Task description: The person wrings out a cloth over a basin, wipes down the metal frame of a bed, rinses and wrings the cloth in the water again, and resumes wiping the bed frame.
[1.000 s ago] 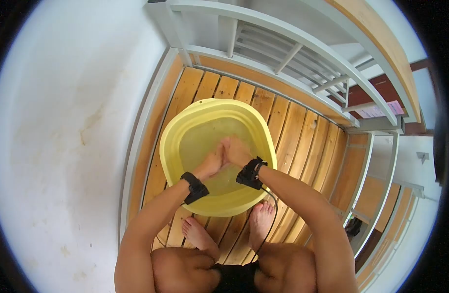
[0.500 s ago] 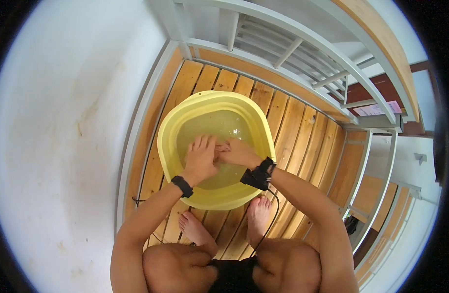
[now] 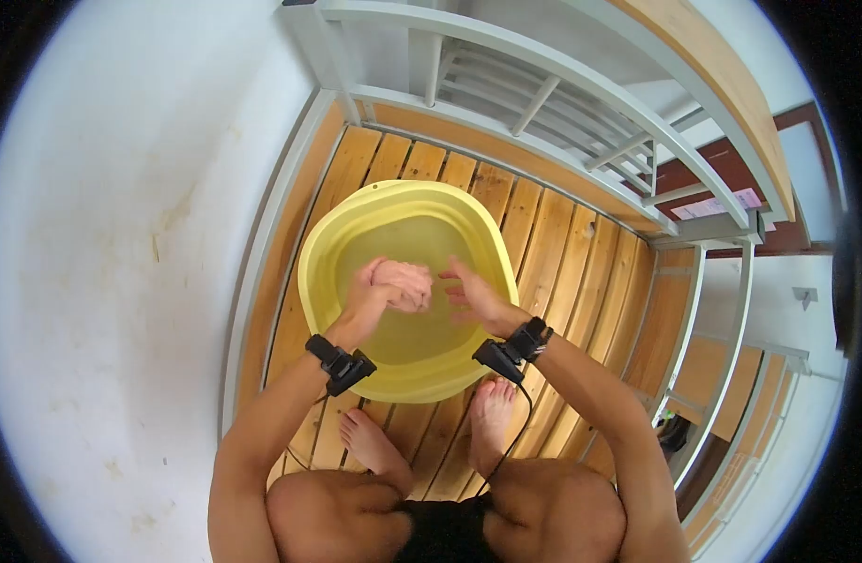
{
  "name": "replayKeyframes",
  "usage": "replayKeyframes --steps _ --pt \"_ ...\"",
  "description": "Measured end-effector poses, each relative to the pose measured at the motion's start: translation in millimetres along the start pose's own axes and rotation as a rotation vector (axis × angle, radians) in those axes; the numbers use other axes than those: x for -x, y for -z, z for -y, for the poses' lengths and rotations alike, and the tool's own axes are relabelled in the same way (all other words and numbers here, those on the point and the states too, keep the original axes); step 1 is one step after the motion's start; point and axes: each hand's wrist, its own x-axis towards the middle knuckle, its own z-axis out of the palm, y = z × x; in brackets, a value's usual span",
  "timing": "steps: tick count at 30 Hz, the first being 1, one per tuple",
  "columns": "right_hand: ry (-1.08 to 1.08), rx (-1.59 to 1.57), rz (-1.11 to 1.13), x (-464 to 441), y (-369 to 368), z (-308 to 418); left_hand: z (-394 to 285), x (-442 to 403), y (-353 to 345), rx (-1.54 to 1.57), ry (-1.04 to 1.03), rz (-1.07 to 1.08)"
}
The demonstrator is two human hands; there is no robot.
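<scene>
A yellow basin (image 3: 318, 253) with cloudy water in it stands on the slatted wood. Over the water, my left hand (image 3: 363, 302) is wrapped round a small, crumpled pinkish cloth (image 3: 403, 284). To the right of the cloth, and apart from it, is my right hand (image 3: 473, 298), fingers spread and a little blurred, with nothing in them. A black strap with a small box sits on each wrist.
Wooden slats (image 3: 553, 253) lie under the basin and my bare feet (image 3: 492, 413). A white wall (image 3: 121, 281) rises on the left. Grey metal rails (image 3: 534, 103) run along the back and right. A black cable hangs from the right wrist.
My hands were together over the basin and are now apart. The right hand has come off the cloth and opened; the left has closed round it.
</scene>
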Motion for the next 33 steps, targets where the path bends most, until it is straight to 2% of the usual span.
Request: replayKeyframes --steps 1,3,4,6,9,11,15,18,19,20,21,23,24,26,27,29,31,33 --pt "0.005 -0.009 -0.003 -5.2 0.0 -2.6 -3.0 2.6 -0.7 0.117 0.011 0.021" --pt "0.076 -0.278 0.398 -8.8 -3.3 0.2 -11.5 6.4 -2.2 0.227 0.016 0.048" --pt "0.083 -0.281 0.397 -5.9 -7.8 2.7 -16.1 9.0 -2.8 0.323 0.031 0.084" --pt "0.053 -0.466 0.581 4.9 -18.1 6.7 -20.5 12.5 -5.4 0.416 0.043 0.121" --pt "0.139 -0.392 0.621 16.2 -29.5 8.6 -17.6 12.4 -7.3 0.490 0.053 0.022" --pt "0.207 -0.283 0.583 28.5 -33.3 11.4 2.1 5.5 -1.5 0.393 0.010 -0.096" --pt "0.311 -0.002 0.498 7.0 -36.8 5.0 2.0 2.3 1.9 0.299 0.058 -0.001" --pt "0.286 -0.021 0.423 19.5 -44.5 10.3 -10.6 5.3 -11.8 0.162 0.025 0.029" --pt "0.286 -0.023 0.421 15.2 -42.9 7.1 -10.7 3.0 -8.9 0.026 0.023 0.073" --pt "0.240 -0.024 0.432 6.9 -39.4 1.9 -10.8 1.8 -6.8 -0.111 0.018 0.117" --pt "0.192 -0.027 0.442 2.6 -36.6 -1.3 -16.8 6.9 -7.2 -0.111 0.018 0.121" --pt "0.243 -0.109 0.466 3.8 -33.0 1.4 -33.2 24.0 -9.2 -0.485 -0.109 0.058" --pt "0.269 -0.147 0.478 7.3 -30.8 5.0 -31.3 27.2 -3.8 -0.484 -0.108 0.058" --pt "0.271 -0.220 0.560 17.1 -24.2 11.5 -28.8 32.7 8.3 -0.808 -0.500 0.214" --pt "0.247 -0.257 0.627 22.2 -21.9 15.4 -31.7 34.3 9.0 -0.806 -0.498 0.215" --pt "0.246 -0.214 0.676 24.8 -20.9 22.2 -38.6 40.8 9.3 -1.145 -0.650 0.383" --pt "0.254 -0.161 0.729 31.7 -23.8 31.6 -16.4 38.2 6.7 -1.124 -0.711 0.305" --pt "0.185 -0.021 0.650 41.4 -27.8 39.1 -1.6 35.6 -0.1 -1.101 -0.770 0.224"
